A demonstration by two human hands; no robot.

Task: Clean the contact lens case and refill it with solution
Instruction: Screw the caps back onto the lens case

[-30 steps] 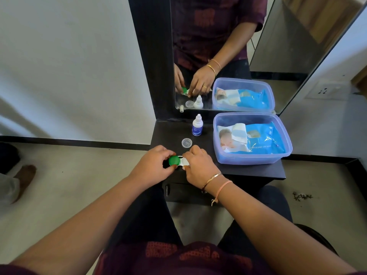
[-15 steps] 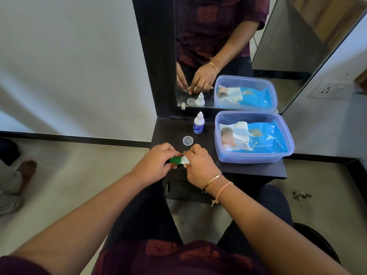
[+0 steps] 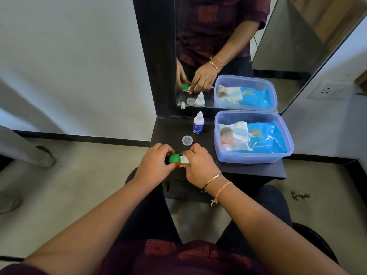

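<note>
Both hands met over the near edge of the dark dresser shelf (image 3: 248, 169), where the contact lens case (image 3: 179, 158) sat between them. The left hand (image 3: 154, 162) curled its fingers around the green cap (image 3: 174, 158) on the case's left end, thumb and fingertips pinching it at the rim. The right hand (image 3: 199, 165) gripped the white right end of the case, its fingers bent down over that part so that most of it was hidden (whether a cap still sat on that side could not be told). 2 bangles ringed the right wrist, and a ring showed on 1 finger.

Just beyond the hands, a small clear round cap (image 3: 187, 140) lay flat on the shelf. Farther back, near the mirror (image 3: 258, 46), the solution bottle (image 3: 198, 122) stood upright, white with a blue label and a pointed nozzle, well apart from the case. To the right, a translucent blue plastic box (image 3: 282, 155) with no lid took up much of the shelf; inside it lay a blue pack of baby wipes (image 3: 264, 139). The mirror behind repeated the hands, the bottle, the clear cap and the box.
</note>
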